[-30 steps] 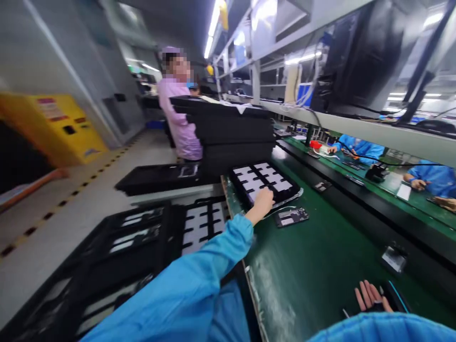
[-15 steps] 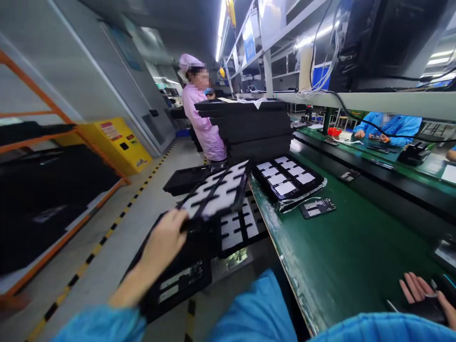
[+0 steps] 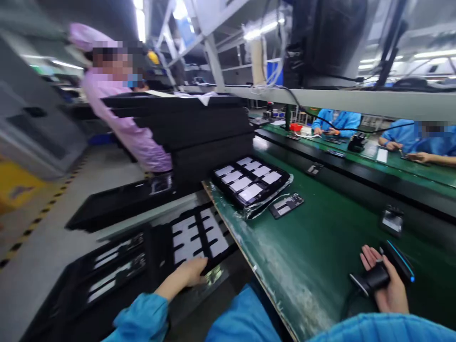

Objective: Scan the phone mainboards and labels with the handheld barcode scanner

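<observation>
Scanner (image 3: 398, 260) clamped in right fingers (image 3: 367, 258), tabletop (image 3: 327, 237) below them, black tray (image 3: 219, 259) just beyond left fingers (image 3: 199, 267) and touching them, grip there impossible to tell.

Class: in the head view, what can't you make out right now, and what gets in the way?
All in the head view:
Left hand: fingertips at the lower tray, hidden by the hand itself.
Right hand: wrist, hidden by the blue sleeve.
Yellow cabinet: blurred, and cut off by the left edge.
Phone-like part: any fine markings, too small.
Whatever is behind the black stack: hidden by it.
</observation>
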`<act>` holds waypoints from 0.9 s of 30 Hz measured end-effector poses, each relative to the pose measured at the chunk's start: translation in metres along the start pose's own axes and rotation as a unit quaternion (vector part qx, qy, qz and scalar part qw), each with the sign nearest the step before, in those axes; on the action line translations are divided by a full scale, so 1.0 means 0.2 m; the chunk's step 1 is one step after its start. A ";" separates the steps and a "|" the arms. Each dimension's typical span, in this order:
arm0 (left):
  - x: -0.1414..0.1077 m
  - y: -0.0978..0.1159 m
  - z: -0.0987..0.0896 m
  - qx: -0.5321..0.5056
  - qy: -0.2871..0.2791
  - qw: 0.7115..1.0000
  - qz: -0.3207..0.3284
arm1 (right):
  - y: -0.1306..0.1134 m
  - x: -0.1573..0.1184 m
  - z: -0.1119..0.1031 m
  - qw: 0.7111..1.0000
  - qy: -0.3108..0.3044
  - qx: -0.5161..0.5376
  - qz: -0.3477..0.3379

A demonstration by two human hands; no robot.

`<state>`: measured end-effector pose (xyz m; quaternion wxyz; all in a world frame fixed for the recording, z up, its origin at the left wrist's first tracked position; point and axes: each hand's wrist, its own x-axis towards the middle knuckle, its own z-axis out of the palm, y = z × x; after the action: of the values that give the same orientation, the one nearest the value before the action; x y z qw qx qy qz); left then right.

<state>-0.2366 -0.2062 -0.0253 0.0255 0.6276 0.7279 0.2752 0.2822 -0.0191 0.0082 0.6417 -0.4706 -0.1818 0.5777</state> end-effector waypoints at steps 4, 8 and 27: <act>0.41 0.48 0.17 -0.057 -0.157 0.982 0.088 | 0.02 0.04 -0.06 1.000 -0.014 -0.006 -0.004; 0.88 0.90 0.53 0.005 -0.040 0.998 0.055 | 0.01 0.03 -0.06 1.000 -0.025 -0.008 -0.001; 0.99 1.06 0.73 -0.543 -0.175 0.818 -0.068 | 0.08 -0.60 0.19 0.962 -0.230 0.012 0.146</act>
<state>-0.0317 0.0439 0.0035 0.5080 0.4984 0.4846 0.5086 0.2123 -0.1153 0.0510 0.4968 -0.3389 -0.2471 0.7598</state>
